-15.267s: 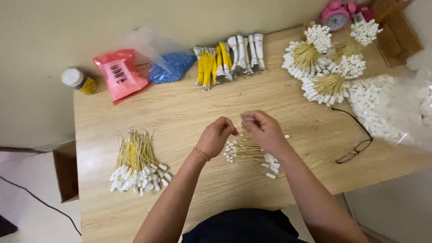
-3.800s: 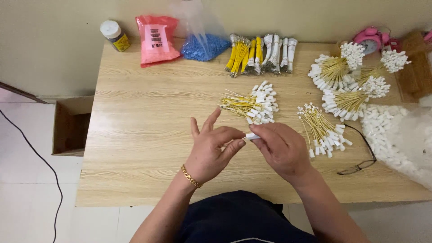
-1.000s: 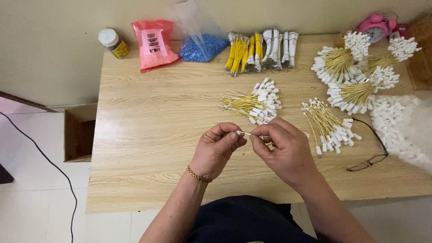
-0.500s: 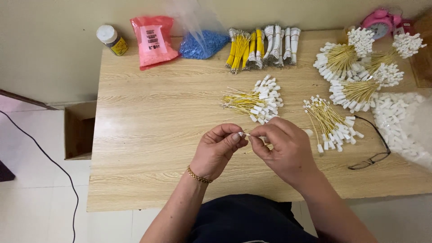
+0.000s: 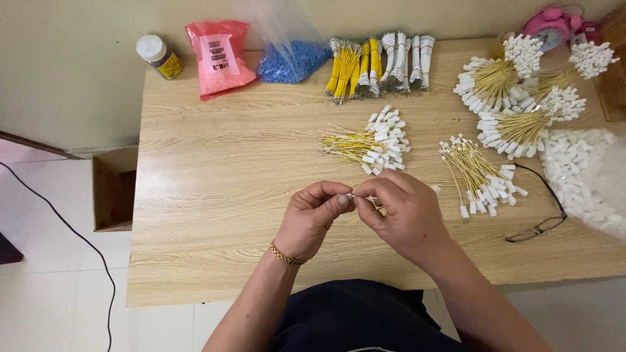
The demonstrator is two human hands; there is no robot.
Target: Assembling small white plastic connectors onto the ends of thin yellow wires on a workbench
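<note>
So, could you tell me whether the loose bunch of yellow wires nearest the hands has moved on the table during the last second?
No. The bunch of yellow wires lies the same way below the bundles at the table's far edge.

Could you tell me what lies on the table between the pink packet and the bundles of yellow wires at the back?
In the head view, a clear bag of blue beads lies between the pink packet and the yellow wire bundles.
</note>
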